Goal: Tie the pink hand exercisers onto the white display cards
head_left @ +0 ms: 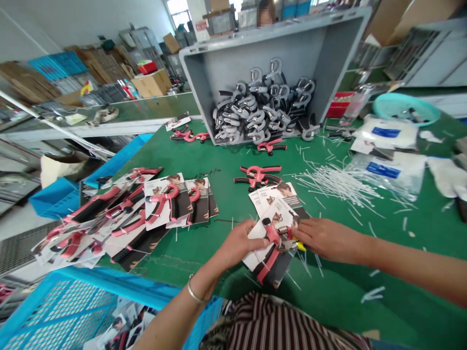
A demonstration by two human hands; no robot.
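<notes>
My left hand (pixel 239 245) is closed on the left edge of a printed backing card (pixel 251 260) with a pink and black hand grip strengthener (pixel 272 233) on it. My right hand (pixel 323 238) is closed around small cutting pliers (pixel 299 244) with yellow and red on the handles. Their metal jaws lie against the card's right side, by the spring of the grip strengthener. My fingers hide part of the pliers. Just beyond the card are more printed cards (pixel 260 199), and behind them pink grip strengtheners (pixel 257 176) without cards.
A grey crate (pixel 251 48) tipped toward me holds many grey grip strengtheners. White cable ties (pixel 339 184) and plastic bags (pixel 390 170) lie to the right, near a turquoise basin (pixel 404 104). Carded grip strengtheners (pixel 168 201) pile up at left, above a blue basket (pixel 47 306).
</notes>
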